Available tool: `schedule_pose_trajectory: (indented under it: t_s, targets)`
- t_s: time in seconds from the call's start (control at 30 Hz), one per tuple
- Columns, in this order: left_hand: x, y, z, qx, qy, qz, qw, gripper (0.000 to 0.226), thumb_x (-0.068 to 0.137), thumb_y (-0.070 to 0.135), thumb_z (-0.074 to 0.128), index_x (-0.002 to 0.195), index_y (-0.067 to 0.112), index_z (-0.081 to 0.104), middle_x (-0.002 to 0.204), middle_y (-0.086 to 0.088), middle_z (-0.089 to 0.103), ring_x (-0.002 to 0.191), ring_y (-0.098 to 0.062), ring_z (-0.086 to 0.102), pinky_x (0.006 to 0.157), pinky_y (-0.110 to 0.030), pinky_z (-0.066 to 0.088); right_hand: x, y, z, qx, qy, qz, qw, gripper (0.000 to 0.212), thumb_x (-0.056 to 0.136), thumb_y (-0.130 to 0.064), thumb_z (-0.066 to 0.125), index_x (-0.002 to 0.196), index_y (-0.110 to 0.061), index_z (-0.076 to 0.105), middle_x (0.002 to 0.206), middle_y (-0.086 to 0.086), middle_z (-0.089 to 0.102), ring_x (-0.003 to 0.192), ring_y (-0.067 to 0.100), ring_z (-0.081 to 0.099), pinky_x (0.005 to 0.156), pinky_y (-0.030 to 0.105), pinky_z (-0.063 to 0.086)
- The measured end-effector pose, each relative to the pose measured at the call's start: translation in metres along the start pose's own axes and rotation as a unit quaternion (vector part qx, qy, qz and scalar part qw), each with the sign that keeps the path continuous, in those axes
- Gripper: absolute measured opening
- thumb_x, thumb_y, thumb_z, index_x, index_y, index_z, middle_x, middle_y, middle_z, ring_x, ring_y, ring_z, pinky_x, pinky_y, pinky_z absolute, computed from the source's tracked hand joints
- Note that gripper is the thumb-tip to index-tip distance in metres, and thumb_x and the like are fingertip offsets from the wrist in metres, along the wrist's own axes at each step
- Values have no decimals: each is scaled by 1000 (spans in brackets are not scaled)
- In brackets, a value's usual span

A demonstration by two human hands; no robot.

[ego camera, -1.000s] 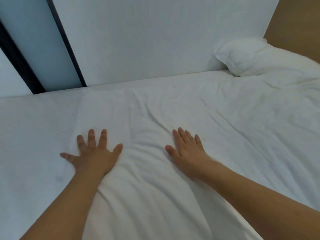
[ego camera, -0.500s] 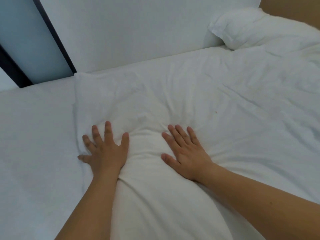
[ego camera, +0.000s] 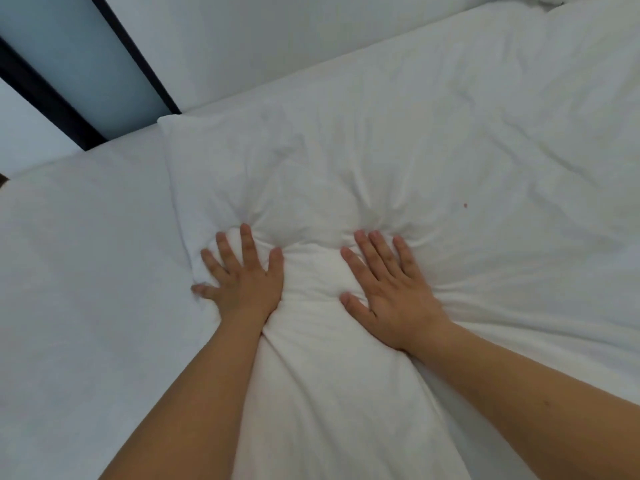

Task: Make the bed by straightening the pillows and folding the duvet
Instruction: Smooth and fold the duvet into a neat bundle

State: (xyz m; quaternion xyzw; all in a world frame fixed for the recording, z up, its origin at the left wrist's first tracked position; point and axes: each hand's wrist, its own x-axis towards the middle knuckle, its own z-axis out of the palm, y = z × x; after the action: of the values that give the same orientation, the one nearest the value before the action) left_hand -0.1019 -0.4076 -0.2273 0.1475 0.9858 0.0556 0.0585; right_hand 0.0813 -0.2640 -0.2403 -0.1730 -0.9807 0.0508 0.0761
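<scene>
While both palms lie flat on the white duvet (ego camera: 398,150), a soft ridge of its fabric bulges up between them. The left hand (ego camera: 242,282) presses down near the duvet's left edge, its fingers straight and fanned apart, the thumb next to the ridge and the little finger reaching out to the left, close to the bare sheet (ego camera: 86,271). The right hand (ego camera: 391,289) presses the duvet just right of the ridge, fingers straight, the middle ones close together and the thumb angled out toward the bulge. Neither hand pinches or curls round the cloth. Creases radiate from the fingertips. The duvet covers the bed's right and far parts, reaching the white wall (ego camera: 277,39).
</scene>
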Motion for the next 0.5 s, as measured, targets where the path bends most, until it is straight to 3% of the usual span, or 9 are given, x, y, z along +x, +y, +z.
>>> schedule_pose_trajectory:
  t_s: [0.2, 0.27, 0.4, 0.47, 0.5]
  targets:
    - [10, -1, -1, -34, -25, 16, 999, 72, 85, 76, 10, 147, 48, -16, 160, 7, -20, 146, -31, -17, 104, -75, 2, 2, 0, -6, 10, -27, 26, 999, 79, 84, -69, 4, 153, -31, 8, 162, -3, -5, 148, 12, -10, 118, 42, -14]
    - [7, -9, -11, -65, -49, 33, 996, 72, 86, 73, 17, 147, 49, -12, 159, 10, -19, 146, -29, -15, 104, -73, 4, -6, -10, -17, 25, -60, 65, 996, 74, 87, -67, 8, 153, -33, 7, 162, -5, -5, 148, 11, -9, 118, 41, -13]
    - [-12, -49, -35, -160, -108, 59, 979, 84, 83, 72, 39, 149, 47, -6, 160, 8, -17, 147, -28, -12, 114, -61, 7, -65, -82, -53, 147, -62, 159, 974, 57, 98, -41, 30, 152, -25, 20, 161, 1, 10, 148, 18, 6, 119, 43, 3]
    - [-24, -79, -44, -225, -162, 37, 960, 100, 77, 71, 53, 151, 42, -7, 161, 0, -9, 146, -34, 6, 116, -53, 16, -102, -137, -75, 170, -12, 87, 982, 55, 93, -42, 31, 143, -22, 38, 153, 4, 31, 141, 23, 27, 115, 41, 20]
    - [-28, -91, -50, -289, -189, 11, 939, 109, 72, 68, 61, 152, 38, -7, 161, -5, 3, 143, -35, 21, 113, -50, 27, -116, -162, -87, 166, -5, 36, 985, 55, 90, -47, 30, 135, -21, 49, 143, 3, 43, 131, 23, 39, 109, 38, 29]
